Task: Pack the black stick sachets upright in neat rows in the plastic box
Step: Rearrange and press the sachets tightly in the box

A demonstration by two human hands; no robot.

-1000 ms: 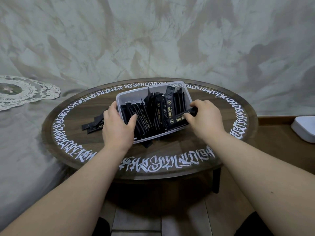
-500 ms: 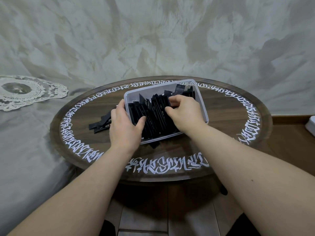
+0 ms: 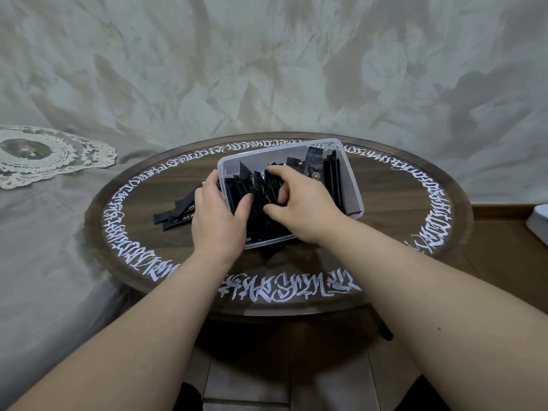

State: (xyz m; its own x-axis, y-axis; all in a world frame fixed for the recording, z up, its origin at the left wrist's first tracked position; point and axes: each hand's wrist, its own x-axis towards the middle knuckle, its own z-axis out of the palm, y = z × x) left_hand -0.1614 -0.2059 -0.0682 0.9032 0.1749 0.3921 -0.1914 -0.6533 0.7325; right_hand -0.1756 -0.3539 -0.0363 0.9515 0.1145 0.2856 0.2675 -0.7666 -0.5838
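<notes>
right hand (image 3: 299, 203) gripping sachets (image 3: 267, 188) — inside box (image 3: 351, 185)

one plastic box (image 3: 351, 185) – one round table (image 3: 385, 209), two hands

Bare forearms, no sleeves; dark clothing, perhaps, below.

Round dark wooden worktop (image 3: 385, 203) ringed with white calligraphy, grey-green mottled wall (image 3: 267, 69) behind, white lace doily (image 3: 44, 155) on a grey surface at left, wood floor (image 3: 504, 256) at right, soft even light
</notes>
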